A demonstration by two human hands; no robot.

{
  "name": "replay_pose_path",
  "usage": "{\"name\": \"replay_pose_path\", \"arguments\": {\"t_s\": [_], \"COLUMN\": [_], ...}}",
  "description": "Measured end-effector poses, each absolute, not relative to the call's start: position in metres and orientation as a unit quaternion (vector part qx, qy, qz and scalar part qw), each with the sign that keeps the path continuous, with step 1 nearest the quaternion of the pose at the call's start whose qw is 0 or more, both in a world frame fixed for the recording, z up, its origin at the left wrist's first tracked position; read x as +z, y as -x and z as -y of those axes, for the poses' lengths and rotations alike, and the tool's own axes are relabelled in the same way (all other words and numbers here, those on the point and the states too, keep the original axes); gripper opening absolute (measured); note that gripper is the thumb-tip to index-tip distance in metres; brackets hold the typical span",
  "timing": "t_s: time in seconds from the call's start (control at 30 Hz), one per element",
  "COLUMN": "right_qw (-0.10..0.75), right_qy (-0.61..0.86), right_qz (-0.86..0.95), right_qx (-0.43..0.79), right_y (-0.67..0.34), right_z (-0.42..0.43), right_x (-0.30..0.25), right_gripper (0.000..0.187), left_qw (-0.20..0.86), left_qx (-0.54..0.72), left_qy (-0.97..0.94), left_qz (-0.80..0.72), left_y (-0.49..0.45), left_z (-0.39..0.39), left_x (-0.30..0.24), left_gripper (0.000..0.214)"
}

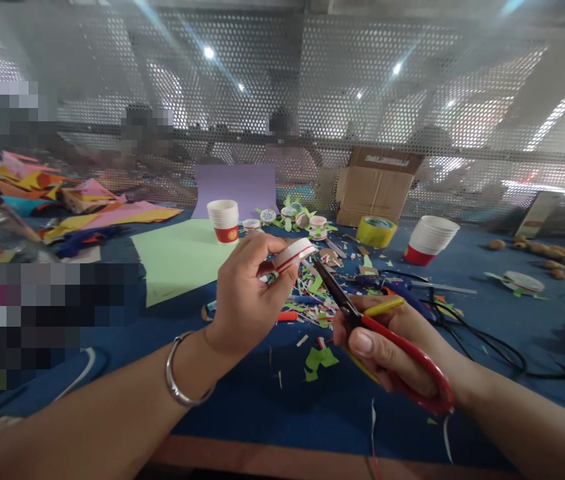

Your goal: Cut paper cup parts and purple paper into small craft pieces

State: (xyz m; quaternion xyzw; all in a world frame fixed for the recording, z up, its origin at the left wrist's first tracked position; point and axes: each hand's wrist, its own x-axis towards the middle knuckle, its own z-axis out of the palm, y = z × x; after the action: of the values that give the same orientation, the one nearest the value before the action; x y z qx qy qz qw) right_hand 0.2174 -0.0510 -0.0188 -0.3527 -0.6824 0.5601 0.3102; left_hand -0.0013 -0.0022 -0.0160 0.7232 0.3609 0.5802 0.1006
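Observation:
Between the thumb and fingers of my left hand [247, 287] is a cut paper cup base [294, 255], a short white ring with a thin red stripe. My right hand [387, 347] is closed around a pair of scissors [345, 303] with red and yellow handles. The dark blades point up and left, their tips close beside the cup base's right edge; whether they touch it I cannot tell. Under both hands lie paper scraps [321, 360] in green, white and red. Farther back sit several small round cup-base pieces [318, 225] with green paper parts.
Paper cup stacks [223, 220] [429, 240] stand left and right of a yellow tape roll [376, 231]. A blue glue gun [402, 288] with a black cord lies at right. Green paper [177, 260] covers the left; a cardboard box [377, 187] stands behind. A person sits at far left.

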Motion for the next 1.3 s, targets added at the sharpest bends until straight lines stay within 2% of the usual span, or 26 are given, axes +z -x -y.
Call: {"name": "replay_pose_path", "arguments": {"t_s": [0.27,0.7,0.77,0.83,0.93,1.07,1.3], "right_qw": [0.314,0.335,0.329,0.302,0.22,0.106,0.092], "right_qy": [0.339,0.377,0.414,0.481,0.542,0.558,0.582], "right_qz": [0.672,0.688,0.704,0.739,0.791,0.819,0.808], "right_qx": [0.578,0.522,0.474,0.364,0.179,0.075,-0.012], "right_y": [-0.218,-0.229,-0.233,-0.234,-0.233,-0.233,-0.274], "right_z": [0.05,0.04,0.037,0.036,0.038,0.051,0.064], "right_x": [-0.018,-0.011,-0.008,-0.005,-0.007,-0.018,-0.017], "right_gripper": [0.046,0.055,0.054,0.047,0.034,0.022,0.038], "left_qw": [0.075,0.049,0.044,0.039,0.044,0.075,0.075], "left_qx": [0.574,0.581,0.592,0.598,0.608,0.606,0.595], "left_qy": [-0.728,-0.723,-0.714,-0.707,-0.701,-0.705,-0.718], "left_qz": [-0.366,-0.369,-0.371,-0.375,-0.371,-0.361,-0.353], "left_y": [0.003,0.005,0.007,0.009,0.011,0.011,0.01], "left_z": [0.001,-0.007,-0.01,-0.013,-0.014,-0.012,-0.008], "left_x": [-0.012,-0.014,-0.015,-0.016,-0.016,-0.014,-0.01], "left_gripper": [0.008,0.009,0.011,0.012,0.014,0.014,0.016]}}
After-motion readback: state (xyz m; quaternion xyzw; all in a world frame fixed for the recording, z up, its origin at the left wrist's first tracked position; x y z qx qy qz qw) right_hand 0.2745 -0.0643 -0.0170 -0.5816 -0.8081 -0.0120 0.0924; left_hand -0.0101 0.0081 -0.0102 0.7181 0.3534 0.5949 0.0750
